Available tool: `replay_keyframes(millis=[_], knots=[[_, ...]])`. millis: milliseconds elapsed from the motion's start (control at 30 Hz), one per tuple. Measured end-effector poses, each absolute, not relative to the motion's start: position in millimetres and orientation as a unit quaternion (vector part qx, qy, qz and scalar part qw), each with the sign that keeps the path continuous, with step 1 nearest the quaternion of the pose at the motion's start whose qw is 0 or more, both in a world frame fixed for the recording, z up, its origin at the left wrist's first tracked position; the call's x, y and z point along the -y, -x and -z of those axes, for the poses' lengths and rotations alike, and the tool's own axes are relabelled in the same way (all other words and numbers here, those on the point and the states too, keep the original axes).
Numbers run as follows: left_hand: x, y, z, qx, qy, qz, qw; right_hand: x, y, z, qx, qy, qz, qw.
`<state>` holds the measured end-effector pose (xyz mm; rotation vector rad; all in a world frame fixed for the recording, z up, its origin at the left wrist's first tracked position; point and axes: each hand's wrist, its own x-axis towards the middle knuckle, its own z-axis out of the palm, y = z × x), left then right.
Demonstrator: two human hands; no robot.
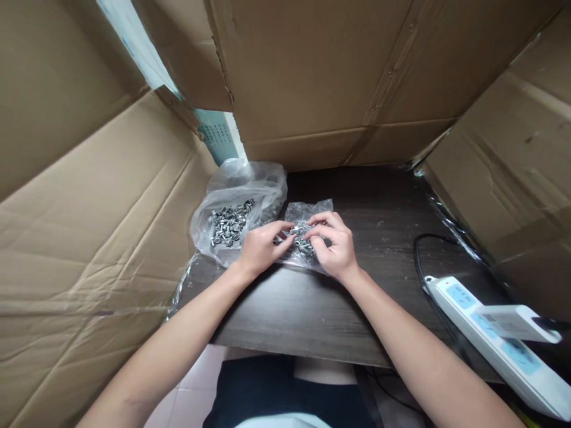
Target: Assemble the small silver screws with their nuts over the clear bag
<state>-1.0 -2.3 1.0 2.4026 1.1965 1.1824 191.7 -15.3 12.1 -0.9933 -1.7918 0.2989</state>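
Observation:
A small clear plastic bag [307,209] lies on the dark table, with small metal parts [304,246] in or on it. My left hand [264,244] is at the left side of these parts, its thumb and fingers curved and apart, with no held piece visible. From the right, my right hand [332,242] reaches over the same parts with bent fingers; whether its fingertips pinch a piece is too small to tell. Left of my hands, a larger open plastic bag [243,172] holds a pile of metal screw-like pieces [229,224].
Cardboard panels [330,71] surround the dark table [285,309] at the back and both sides. A white power strip [495,345] with a plugged-in white adapter and a black cable [417,255] lies at the right. The table's front edge is near my lap.

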Motion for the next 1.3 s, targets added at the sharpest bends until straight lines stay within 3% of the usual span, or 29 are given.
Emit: replay_keyframes(millis=[767, 1000, 1300], knots=[[2.7, 0.6, 0.9, -0.356, -0.83, -0.393, 0.171, 9.3, -188.6, -1.6, 0.757, 0.435, -0.232, 0.428], [5.7, -5.7, -5.2, -0.379, -0.765, -0.444, 0.272, 8.8, -188.6, -0.1, 0.738, 0.443, -0.251, 0.442], [3.8, -4.9, -3.3, -0.367, -0.787, -0.44, 0.229, 10.2, -189.5, -2.2, 0.77, 0.415, -0.236, 0.424]])
